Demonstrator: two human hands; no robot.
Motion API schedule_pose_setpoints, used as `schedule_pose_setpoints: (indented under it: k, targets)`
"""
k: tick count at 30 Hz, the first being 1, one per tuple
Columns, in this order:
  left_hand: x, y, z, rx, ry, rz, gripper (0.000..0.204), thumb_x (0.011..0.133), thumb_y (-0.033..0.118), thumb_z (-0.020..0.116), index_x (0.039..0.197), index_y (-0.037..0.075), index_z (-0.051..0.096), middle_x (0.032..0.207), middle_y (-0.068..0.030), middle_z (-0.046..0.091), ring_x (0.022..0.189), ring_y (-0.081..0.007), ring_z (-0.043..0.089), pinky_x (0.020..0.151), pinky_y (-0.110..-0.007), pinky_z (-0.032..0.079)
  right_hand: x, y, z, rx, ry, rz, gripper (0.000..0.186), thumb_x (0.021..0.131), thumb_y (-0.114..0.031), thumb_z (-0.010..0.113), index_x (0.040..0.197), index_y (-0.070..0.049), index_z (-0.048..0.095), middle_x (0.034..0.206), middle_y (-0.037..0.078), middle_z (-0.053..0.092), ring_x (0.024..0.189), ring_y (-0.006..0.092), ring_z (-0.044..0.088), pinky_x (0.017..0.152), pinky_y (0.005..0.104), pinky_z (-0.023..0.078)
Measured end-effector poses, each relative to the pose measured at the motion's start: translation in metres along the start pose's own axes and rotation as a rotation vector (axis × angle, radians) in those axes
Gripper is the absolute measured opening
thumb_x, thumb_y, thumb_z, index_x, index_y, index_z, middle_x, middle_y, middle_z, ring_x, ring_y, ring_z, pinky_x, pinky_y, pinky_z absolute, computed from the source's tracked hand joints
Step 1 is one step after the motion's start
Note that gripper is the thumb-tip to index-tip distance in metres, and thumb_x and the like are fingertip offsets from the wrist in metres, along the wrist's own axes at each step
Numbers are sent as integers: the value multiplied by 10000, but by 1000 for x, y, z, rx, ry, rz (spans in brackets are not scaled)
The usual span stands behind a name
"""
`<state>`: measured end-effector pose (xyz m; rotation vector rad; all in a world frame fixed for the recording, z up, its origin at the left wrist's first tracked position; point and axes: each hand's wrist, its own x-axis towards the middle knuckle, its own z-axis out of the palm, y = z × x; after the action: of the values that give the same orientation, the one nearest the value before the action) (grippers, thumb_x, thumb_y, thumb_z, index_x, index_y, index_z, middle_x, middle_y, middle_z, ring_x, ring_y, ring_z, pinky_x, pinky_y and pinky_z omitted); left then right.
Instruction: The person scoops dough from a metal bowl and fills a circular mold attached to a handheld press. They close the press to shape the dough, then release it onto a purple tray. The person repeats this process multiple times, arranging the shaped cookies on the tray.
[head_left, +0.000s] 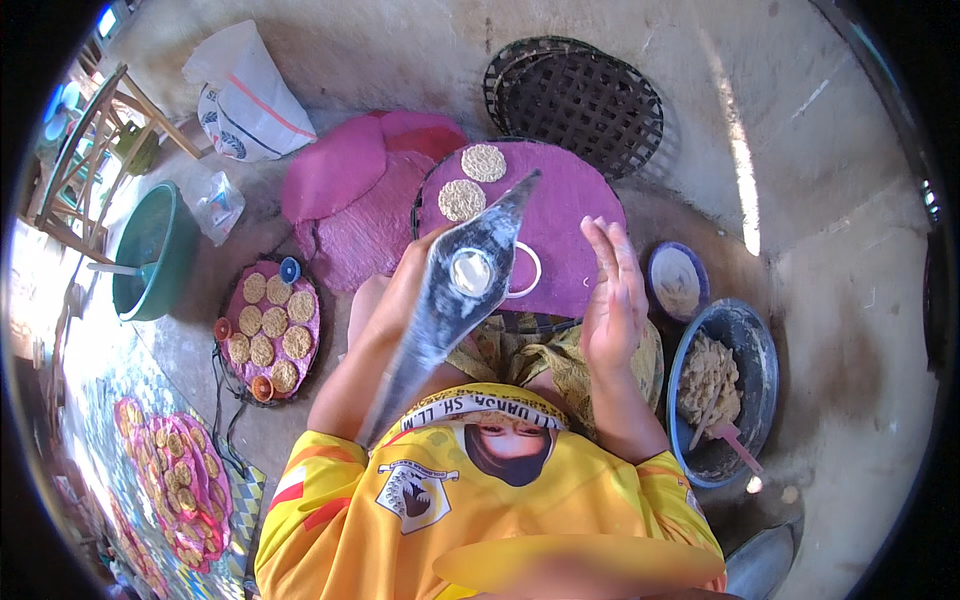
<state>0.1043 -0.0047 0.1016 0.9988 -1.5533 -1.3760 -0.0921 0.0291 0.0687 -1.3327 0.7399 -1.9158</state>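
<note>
My left hand [412, 268] is closed round the side of a long, dark, flour-dusted tool [425, 308]. The tool tapers to a point at each end, and a round opening in its middle holds pale dough [470, 273]. My right hand [612, 300] is raised to the right, fingers stretched out and holding nothing. Beyond my lap lies a purple sheet [570, 205] on a round woven tray. On it rest two round cakes of thin strands [483, 163] and a white ring [537, 268], partly hidden behind the tool.
At right stand a bowl of white powder [677, 280] and a blue basin [765, 400] with dough and a pink-handled scoop. Woven trays [585, 105] lean on the wall. To the left are a tray of several cakes [270, 320], a green basin [165, 270] and purple sheets [345, 170].
</note>
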Motion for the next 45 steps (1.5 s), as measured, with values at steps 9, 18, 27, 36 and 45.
schedule_pose_setpoints:
  k: [9,18,27,36,45]
  targets:
    - [32,15,40,-734,-415,179,385,623,97,688,965,-32,567,958,-147,563,898,-270,560,793,-373,459,-16,47,-27,444,-287,632,453,680,-314,645,903,77,595,822,155,628,688,220,617,630,303,499]
    - [41,-10,34,597,166,761,304,564,114,669,850,55,581,786,-95,587,748,-267,557,776,-361,342,20,-4,-48,825,340,708,354,811,-272,514,1068,-38,445,780,43,502,700,165,525,607,309,492]
    - [38,-4,29,1098,40,933,318,591,154,605,857,-10,550,808,-99,580,748,-230,571,822,-381,340,19,-29,-19,0,439,301,443,794,-159,533,1199,-9,433,806,54,540,659,96,502,628,245,447]
    - [33,-13,17,1049,-263,897,321,571,120,577,860,-17,554,839,-111,590,781,-237,573,843,-372,345,-14,-28,-5,-573,-80,-648,473,713,-90,570,1132,54,403,893,164,526,754,234,496,693,366,405]
    - [46,0,2,1018,-371,904,285,608,191,575,846,34,584,816,-81,587,839,-227,554,870,-386,337,27,-60,16,-121,-220,270,962,659,-163,645,1371,-69,6,1282,249,314,1159,342,375,968,443,283]
